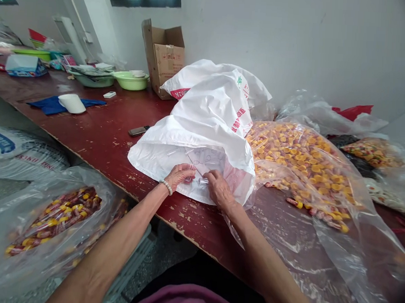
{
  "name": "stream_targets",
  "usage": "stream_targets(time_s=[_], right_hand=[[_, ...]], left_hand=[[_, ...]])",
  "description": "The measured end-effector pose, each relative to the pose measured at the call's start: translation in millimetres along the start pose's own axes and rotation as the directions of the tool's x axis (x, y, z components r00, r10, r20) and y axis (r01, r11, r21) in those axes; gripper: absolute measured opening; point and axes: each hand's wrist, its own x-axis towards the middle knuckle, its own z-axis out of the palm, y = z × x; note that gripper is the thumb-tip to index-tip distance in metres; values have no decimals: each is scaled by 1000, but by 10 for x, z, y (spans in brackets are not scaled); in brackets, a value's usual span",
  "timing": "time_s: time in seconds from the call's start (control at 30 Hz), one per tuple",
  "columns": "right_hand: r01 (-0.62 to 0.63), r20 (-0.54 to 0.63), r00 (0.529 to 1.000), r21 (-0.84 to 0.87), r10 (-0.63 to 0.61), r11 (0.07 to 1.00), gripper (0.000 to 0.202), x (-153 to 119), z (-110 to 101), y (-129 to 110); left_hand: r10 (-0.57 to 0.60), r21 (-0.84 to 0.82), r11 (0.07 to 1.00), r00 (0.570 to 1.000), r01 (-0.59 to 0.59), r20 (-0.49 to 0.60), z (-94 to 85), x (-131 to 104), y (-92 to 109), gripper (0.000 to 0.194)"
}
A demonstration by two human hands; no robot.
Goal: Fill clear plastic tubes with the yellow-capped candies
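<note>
My left hand [177,176], with a beaded bracelet at the wrist, is closed on a small clear plastic tube [189,174]. My right hand [218,187] has its fingers curled beside another clear tube [202,181]; how firmly it grips that tube is hard to make out. Both hands are at the mouth of a white woven sack [204,119] with red and green print, lying on the table. Inside the sack's opening more clear tubes [213,157] lie loose on the white lining.
To the right, a large clear bag of yellow-capped pieces [301,157] spreads over the red table [122,114]. At lower left hangs a clear bag of filled, yellow-capped tubes [56,215]. A phone [139,130], carton [168,60], green bowl [130,81] and white cup [71,103] stand leftward.
</note>
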Motion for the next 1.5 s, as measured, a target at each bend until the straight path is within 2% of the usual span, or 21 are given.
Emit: stream_targets(time_s=[0.1,0.17,0.3,0.4,0.47,0.6,0.7,0.8,0.9,0.97,1.03,1.07,1.13,1.2,1.23,1.27,1.37,1.43,1.5], right_hand=[[123,-41,991,-92,-127,988,37,20,16,-83],[112,-44,992,-113,-118,987,37,54,21,-96],[74,-69,995,20,-73,997,46,99,42,-59],[65,-119,992,120,-51,991,56,98,70,-51],[93,-141,987,116,-77,989,63,91,68,-69],[190,-68,979,-19,-190,982,71,85,-17,-122],[256,13,967,-73,-256,964,74,100,-96,-154],[269,67,962,-98,-264,958,73,124,-146,-211],[162,65,986,-153,-154,975,62,86,-230,-325],[132,18,991,-150,-131,980,54,-25,-341,-396],[168,-85,981,-83,-175,982,50,-219,-487,-398],[178,-161,970,-44,-183,983,48,-345,-564,-356],[97,-317,944,16,-87,995,40,-638,-703,-163],[-179,-408,895,44,181,983,30,-939,-795,163],[-361,-418,840,47,347,931,26,-1075,-815,357],[-519,-382,783,34,491,854,25,-1193,-818,557],[-665,-371,696,-10,615,747,28,-1428,-743,1065],[-704,-410,655,-27,634,710,38,-1505,-671,1275],[-774,-432,594,-79,679,628,47,-1541,-633,1414]], left_hand=[[-22,-146,988,990,42,137,19,-45,25,37],[-36,-222,971,976,85,217,41,-52,36,40],[-81,-362,907,934,213,347,80,-52,30,41],[-96,-398,881,920,256,380,112,-59,6,36],[-95,-419,862,903,286,420,128,-68,-15,32],[-46,-428,849,852,308,522,124,-101,-57,29],[24,-393,889,833,236,553,124,-134,-70,26],[73,-300,948,844,108,532,194,-165,-58,27],[70,-96,995,922,-36,380,335,-198,-31,30],[71,19,997,966,-78,247,423,-235,-15,30],[86,-25,996,983,-83,163,466,-282,-11,36],[90,-107,991,986,-75,142,466,-306,-15,41],[64,-253,967,991,-33,115,439,-347,-30,51],[31,-321,947,996,-4,80,406,-376,-43,55],[22,-332,943,998,0,63,399,-387,-44,55],[15,-334,943,999,2,49,401,-398,-41,55],[4,-296,955,1000,2,23,456,-425,-16,55],[12,-248,969,1000,-13,-6,509,-440,-5,55],[36,-191,981,998,-43,-42,554,-447,-13,57]])
